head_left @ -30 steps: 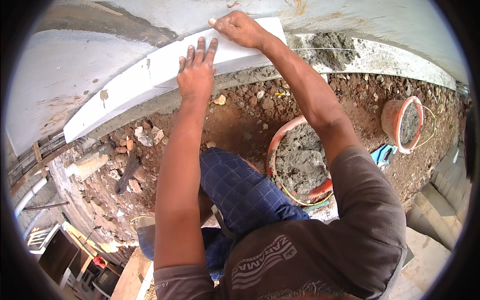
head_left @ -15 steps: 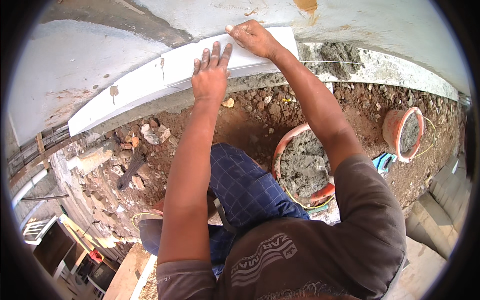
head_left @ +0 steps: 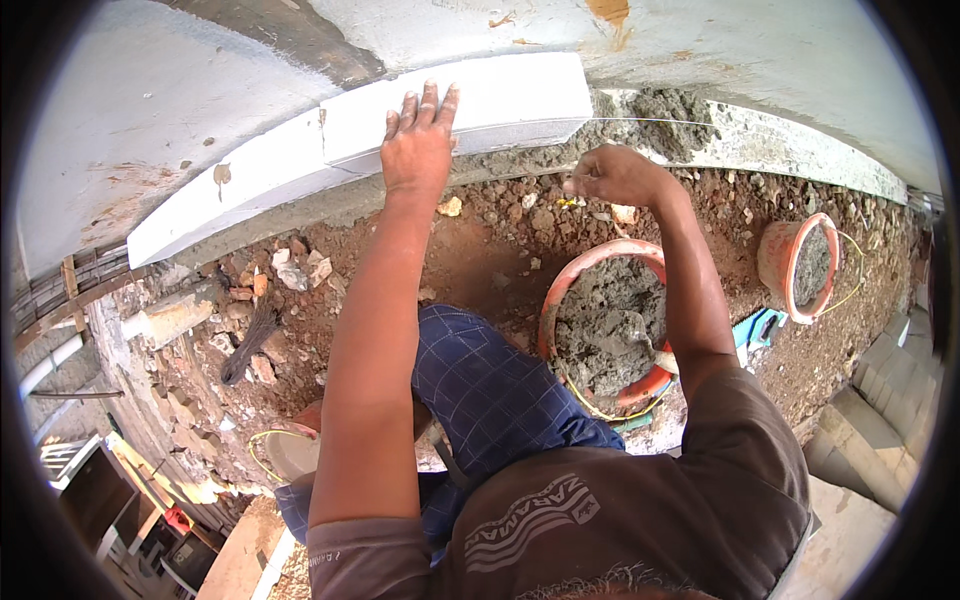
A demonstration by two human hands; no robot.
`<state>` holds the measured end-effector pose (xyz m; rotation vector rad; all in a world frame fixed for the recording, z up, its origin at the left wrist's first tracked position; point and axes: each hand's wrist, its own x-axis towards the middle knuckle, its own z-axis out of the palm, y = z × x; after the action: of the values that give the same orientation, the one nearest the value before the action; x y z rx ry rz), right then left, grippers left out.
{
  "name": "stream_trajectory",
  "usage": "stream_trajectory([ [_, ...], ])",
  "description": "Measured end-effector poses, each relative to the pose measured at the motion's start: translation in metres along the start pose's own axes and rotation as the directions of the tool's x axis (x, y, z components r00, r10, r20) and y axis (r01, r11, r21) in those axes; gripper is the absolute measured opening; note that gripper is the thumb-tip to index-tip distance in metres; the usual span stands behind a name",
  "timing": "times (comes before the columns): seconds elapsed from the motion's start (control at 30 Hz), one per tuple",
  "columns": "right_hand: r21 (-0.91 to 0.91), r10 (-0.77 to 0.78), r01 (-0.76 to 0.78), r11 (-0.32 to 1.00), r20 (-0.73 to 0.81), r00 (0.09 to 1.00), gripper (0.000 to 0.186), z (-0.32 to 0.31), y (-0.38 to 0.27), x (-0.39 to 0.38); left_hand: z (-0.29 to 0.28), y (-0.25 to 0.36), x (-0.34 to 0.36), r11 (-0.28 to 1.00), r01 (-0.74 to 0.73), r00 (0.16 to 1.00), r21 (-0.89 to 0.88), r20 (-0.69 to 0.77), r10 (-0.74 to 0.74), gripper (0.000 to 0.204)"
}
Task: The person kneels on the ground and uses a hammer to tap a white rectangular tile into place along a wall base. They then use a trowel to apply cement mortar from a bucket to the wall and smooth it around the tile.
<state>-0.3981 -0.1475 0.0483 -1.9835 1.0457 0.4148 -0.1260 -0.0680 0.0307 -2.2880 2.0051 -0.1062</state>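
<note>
My left hand (head_left: 420, 150) lies open, fingers spread, on a white lightweight block (head_left: 520, 88) against the wall. A second white block (head_left: 230, 185) meets its left end. My right hand (head_left: 622, 176) hovers over the soil just below the block's right end, apart from it. Its fingers are curled in and no held thing shows. Below my right forearm stands an orange bucket (head_left: 550, 300) of grey mortar (head_left: 595, 300). In it rests a mortar-covered trowel (head_left: 622, 332), its handle partly hidden by my arm.
Wet mortar (head_left: 675, 122) sits on the ledge right of the block, with a thin string (head_left: 655, 120) stretched over it. A second orange bucket (head_left: 780, 262) and a blue-handled saw (head_left: 760, 328) are at the right. Left are a wire bundle (head_left: 250, 345) and rubble.
My right hand has left the block's top and moved right and nearer, over the soil. My left hand stays on the block.
</note>
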Motion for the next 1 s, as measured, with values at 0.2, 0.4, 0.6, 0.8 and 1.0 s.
stream_trajectory([
  [0.2,0.108,0.187,-0.152,0.982,-0.567,0.802,0.080,0.041,0.057,0.047,-0.001,0.011,0.007,0.999,-0.054,0.998,-0.010,-0.013,0.054,0.075],
  [0.4,0.181,0.123,-0.020,0.983,-0.581,0.805,0.081,0.040,0.044,0.069,0.006,0.006,0.002,0.998,-0.059,0.998,-0.018,-0.032,0.058,0.074],
  [0.6,0.089,0.080,-0.035,0.995,-0.579,0.812,0.077,0.038,0.036,0.067,0.006,0.004,-0.005,0.999,-0.035,0.999,-0.010,-0.042,0.034,0.071],
  [0.8,0.208,0.146,-0.027,0.978,-0.582,0.800,0.082,0.042,0.049,0.072,-0.001,0.010,-0.001,0.997,-0.040,0.999,-0.066,0.031,0.042,0.070],
  [1.0,0.256,0.199,-0.064,0.965,-0.545,0.815,0.077,0.041,0.042,0.072,0.001,0.007,0.000,0.998,-0.062,0.998,-0.009,-0.012,0.062,0.075],
])
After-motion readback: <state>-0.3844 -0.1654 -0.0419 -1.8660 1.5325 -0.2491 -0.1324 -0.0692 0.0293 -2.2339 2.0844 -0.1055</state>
